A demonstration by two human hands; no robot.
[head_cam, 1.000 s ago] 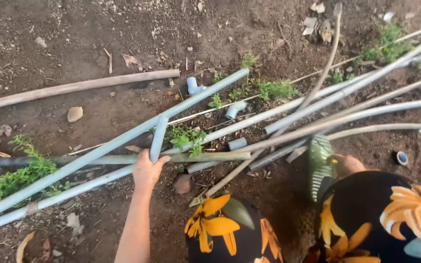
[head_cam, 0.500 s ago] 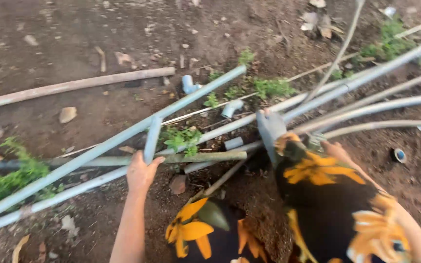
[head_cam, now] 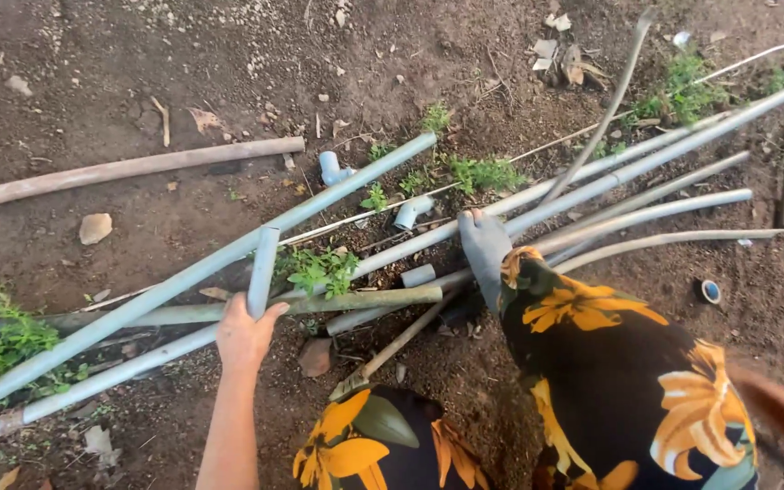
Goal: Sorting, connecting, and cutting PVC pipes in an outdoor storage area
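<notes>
Hands: left (head_cam: pixel 245 334) grips 1 short pipe (head_cam: pixel 262 259); right (head_cam: pixel 485 243) on pipes (head_cam: pixel 646 172).

The left hand (head_cam: pixel 245 334) is bare, as is the forearm behind it, with no sleeve showing. The right hand (head_cam: pixel 485 245) wears a grey glove. From it, toward four o'clock, runs a loose black sleeve (head_cam: pixel 628 363) printed with big orange and yellow flowers (some grey-green leaves too); matching cloth (head_cam: pixel 383 445) shows at six o'clock.

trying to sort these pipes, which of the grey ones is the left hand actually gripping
The left hand grips the short grey pipe piece standing nearly upright across the long diagonal pipe; the other grey pipes lie flat on the soil, untouched by it.
</notes>
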